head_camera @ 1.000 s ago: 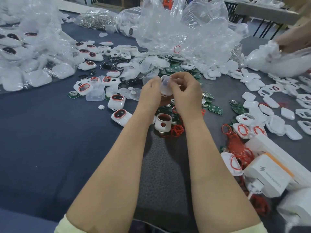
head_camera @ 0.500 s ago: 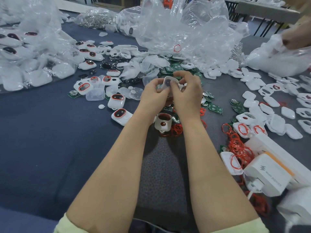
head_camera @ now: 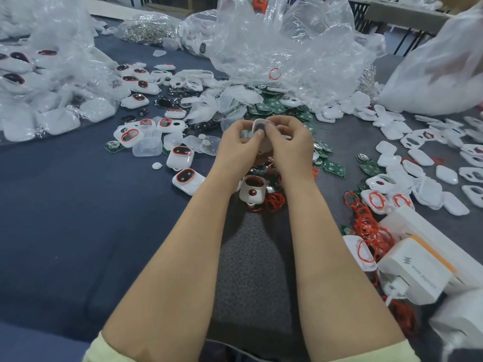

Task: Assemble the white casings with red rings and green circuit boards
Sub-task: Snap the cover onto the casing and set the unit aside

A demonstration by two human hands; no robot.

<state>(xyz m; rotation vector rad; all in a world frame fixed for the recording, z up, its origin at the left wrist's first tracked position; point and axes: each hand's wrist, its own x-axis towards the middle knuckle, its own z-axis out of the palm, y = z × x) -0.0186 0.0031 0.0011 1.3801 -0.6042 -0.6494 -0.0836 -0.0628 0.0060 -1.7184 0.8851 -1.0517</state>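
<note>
A small white casing (head_camera: 261, 125) with a dark oval opening is held up over the table's middle. My left hand (head_camera: 236, 147) and my right hand (head_camera: 288, 145) both pinch it, thumbs pressing on its face. Below my wrists another white casing (head_camera: 252, 192) stands on the table beside loose red rings (head_camera: 274, 201). Green circuit boards (head_camera: 277, 105) lie heaped just beyond my hands, with more green boards (head_camera: 333, 168) to the right. Assembled casings with red rings (head_camera: 187, 180) lie to the left.
Crumpled clear plastic bags (head_camera: 282, 48) fill the back of the table. Bagged casings (head_camera: 39, 95) pile at far left. White casing halves (head_camera: 418, 158) spread on the right. A heap of red rings (head_camera: 366, 223) and white boxes (head_camera: 415, 270) sit at lower right. A white bag (head_camera: 441, 74) at far right.
My hands have turned the casing so its face with the dark opening points up, and both thumbs now press on it. At far right the white bag has lifted higher.
</note>
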